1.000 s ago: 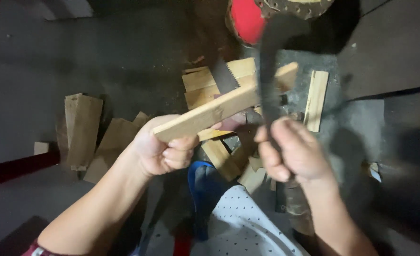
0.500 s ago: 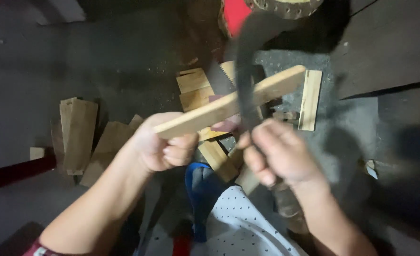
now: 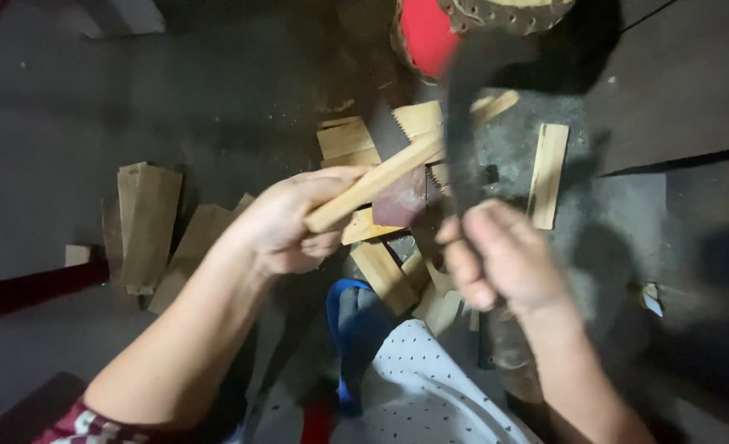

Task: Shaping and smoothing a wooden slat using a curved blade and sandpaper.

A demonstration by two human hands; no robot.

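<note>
Dark concrete floor (image 3: 216, 99) below, littered with cut wood pieces (image 3: 146, 226) left of the stick. Left hand (image 3: 286, 226) wrapped tight around the lower end of a long wooden stick (image 3: 381, 177), tilted up toward the right. Right hand (image 3: 504, 263) closed on the handle of a dark curved blade (image 3: 459, 140) (blurred), crossing the stick near its upper end. Toothed saw blade (image 3: 397, 168) lying under the stick. Narrow wood strip (image 3: 548, 174) flat, right of the stick.
</note>
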